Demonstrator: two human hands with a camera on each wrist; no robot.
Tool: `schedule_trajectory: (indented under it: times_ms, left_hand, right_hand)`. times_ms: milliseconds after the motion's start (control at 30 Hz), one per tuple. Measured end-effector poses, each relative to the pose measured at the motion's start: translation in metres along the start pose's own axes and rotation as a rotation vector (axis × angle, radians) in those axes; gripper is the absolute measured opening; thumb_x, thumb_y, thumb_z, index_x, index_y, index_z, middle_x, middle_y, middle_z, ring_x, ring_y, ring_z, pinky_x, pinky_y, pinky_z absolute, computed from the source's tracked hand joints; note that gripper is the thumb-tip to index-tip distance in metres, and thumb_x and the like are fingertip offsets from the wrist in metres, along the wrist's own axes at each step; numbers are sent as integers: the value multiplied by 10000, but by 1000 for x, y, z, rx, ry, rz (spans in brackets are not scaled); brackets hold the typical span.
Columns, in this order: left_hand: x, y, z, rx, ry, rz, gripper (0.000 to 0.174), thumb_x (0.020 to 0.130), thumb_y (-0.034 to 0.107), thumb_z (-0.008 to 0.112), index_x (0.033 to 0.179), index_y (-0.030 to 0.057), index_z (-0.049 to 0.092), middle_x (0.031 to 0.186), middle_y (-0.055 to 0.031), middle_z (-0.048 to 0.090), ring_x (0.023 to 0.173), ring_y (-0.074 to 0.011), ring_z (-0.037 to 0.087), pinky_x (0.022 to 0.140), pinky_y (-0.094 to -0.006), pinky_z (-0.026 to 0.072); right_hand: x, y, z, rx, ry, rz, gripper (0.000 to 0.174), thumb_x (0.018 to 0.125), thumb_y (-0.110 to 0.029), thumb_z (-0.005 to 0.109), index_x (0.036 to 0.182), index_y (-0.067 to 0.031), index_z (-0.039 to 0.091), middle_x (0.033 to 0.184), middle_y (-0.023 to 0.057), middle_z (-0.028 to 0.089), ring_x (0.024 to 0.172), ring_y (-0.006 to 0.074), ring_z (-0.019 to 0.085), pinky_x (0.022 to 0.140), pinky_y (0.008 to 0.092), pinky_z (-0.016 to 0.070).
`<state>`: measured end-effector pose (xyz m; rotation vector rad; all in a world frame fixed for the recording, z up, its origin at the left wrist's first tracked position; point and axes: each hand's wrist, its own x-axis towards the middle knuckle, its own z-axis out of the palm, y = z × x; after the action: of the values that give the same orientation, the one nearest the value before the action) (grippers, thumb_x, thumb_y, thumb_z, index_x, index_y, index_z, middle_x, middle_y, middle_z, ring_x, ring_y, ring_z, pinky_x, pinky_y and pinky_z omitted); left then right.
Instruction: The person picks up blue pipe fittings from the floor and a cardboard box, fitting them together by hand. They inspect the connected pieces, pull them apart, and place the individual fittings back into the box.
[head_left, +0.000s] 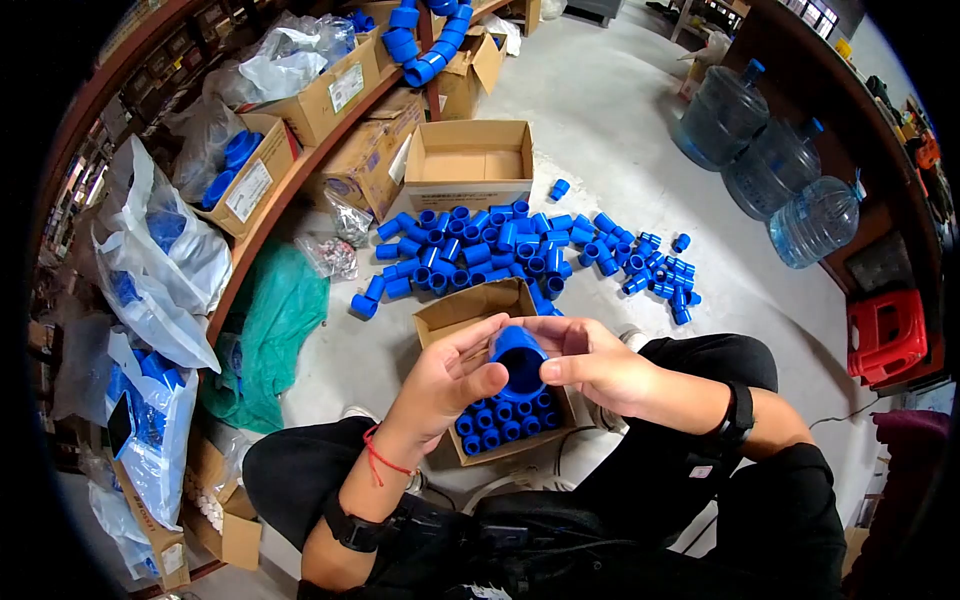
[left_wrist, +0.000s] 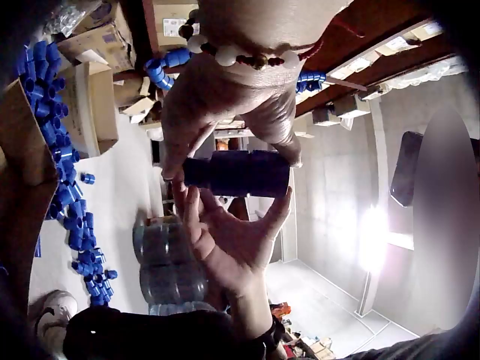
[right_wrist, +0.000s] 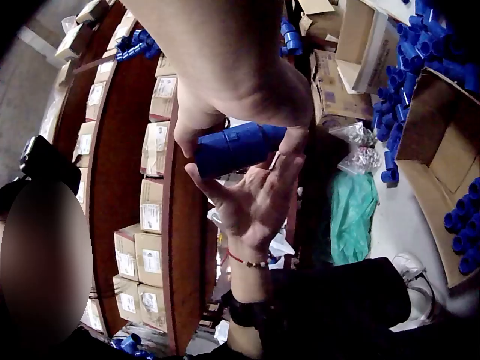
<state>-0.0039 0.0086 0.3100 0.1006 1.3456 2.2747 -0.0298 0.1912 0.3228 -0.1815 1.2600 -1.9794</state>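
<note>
Currently: blue fitting (head_left: 514, 343) held above open carton (head_left: 445, 316), between left hand (head_left: 441, 381) and right hand (head_left: 606, 367), neither judged nearer | long axis laid from thumbs to fingertips, open bore presented on thumb side | fingers narrowed, fitting pinched endwise by both hands | wrists held apart, palms turned inward

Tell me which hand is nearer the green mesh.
Left. The left hand grips the blue fitting, right of the green mesh; the right hand is farther right, across the fitting.
</note>
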Motion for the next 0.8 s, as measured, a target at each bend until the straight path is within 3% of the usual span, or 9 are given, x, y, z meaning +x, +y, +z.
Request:
schedule_trajectory:
  times_ms: [233, 333, 800]
  left_hand:
    - [-2, 4, 1, -2, -10, -24, 884, 611, 369, 716, 1217, -91, 267, 1209, -137, 387, 1105, -162, 389, 935, -262, 288]
    - [-3, 4, 0, 20, -12, -28, 878, 609, 363, 719, 1213, -92, 273, 1202, -138, 394, 1101, -164, 394, 930, -263, 295]
    - [-1, 2, 1, 24, -15, -35, 829, 661, 378, 676, 1209, -100, 278, 1202, -146, 391, 1116, -175, 375, 936, -261, 275]
  right_hand:
    - [0, 2, 0, -21, 16, 5, 588, 680, -146, 655, 1146, 79, 375, 1014, 105, 531, 901, 130, 516, 813, 256, 396]
    - [-1, -1, 0, -4, 15, 65, 691, 654, -152, 677, 1193, 72, 309, 1128, 103, 461, 1039, 142, 448, 899, 246, 330]
    - [-1, 1, -1, -1, 34, 75, 683, 665, -199, 674, 1188, 63, 320, 1076, 80, 484, 960, 120, 485, 835, 228, 381]
